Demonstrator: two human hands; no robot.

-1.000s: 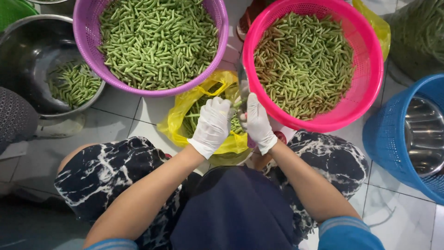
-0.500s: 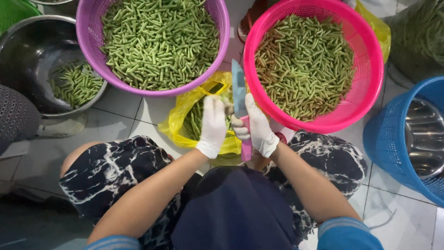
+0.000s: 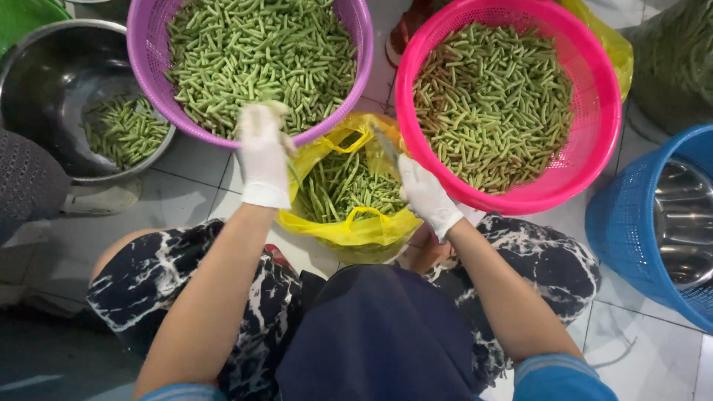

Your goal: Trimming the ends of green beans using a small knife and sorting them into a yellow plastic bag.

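The pink basket [image 3: 594,111] is the biggest thing in view, heaped with cut green beans [image 3: 490,104]. Left of the pink basket, almost rim to rim, sits a purple basket [image 3: 356,44] just as full of beans. Right of the pink basket, near its lower edge, stands a blue basket [image 3: 624,223] with a steel bowl [image 3: 687,223] inside. Far left of the pink basket, beyond the purple one, a large steel pan [image 3: 44,82] holds a small pile of beans.

Below the gap between the pink and purple baskets lies a yellow bag [image 3: 356,230], open, with long uncut beans [image 3: 345,186] in it.

The left hand [image 3: 264,156], in a white glove, is raised over the purple basket's near rim, left of the pink basket; it is blurred, and whether the fingers are pinched on anything cannot be told. The right hand [image 3: 427,194], also gloved, sits just beside the pink basket's lower-left rim, above the bag's edge, fingers closed round the handle of a knife [image 3: 386,145] whose thin blade points up along the pink rim.
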